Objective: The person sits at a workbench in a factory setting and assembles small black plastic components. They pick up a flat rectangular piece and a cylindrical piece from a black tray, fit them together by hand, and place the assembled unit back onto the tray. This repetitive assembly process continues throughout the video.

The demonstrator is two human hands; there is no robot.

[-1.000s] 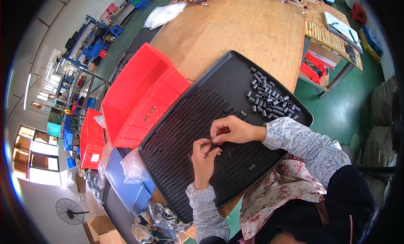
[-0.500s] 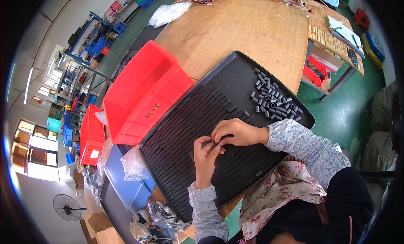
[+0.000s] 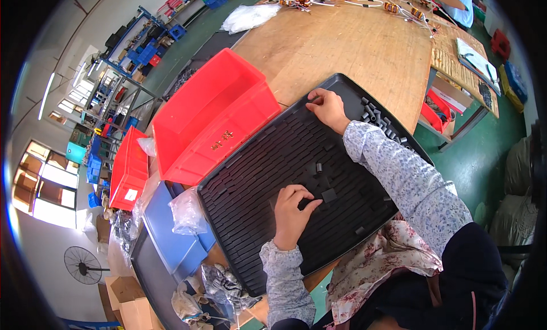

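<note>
Left hand (image 3: 292,207) flat on black slotted tray (image 3: 250,176), fingers curled over small dark block (image 3: 329,195). Right hand (image 3: 326,107) stretched to tray's far end, fingertips pressed down, holding nothing visible. Loose black pieces (image 3: 379,118) piled beside right wrist. Red bin (image 3: 213,111) just left of tray.

Red bins (image 3: 211,116) and a blue lid (image 3: 171,230) beside wooden table (image 3: 353,39).

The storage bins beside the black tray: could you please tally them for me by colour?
Red bins: 2, a large one touching the black tray and a smaller one farther left.
Blue bins: 1, below the red ones.
Total: 3 bins.
</note>
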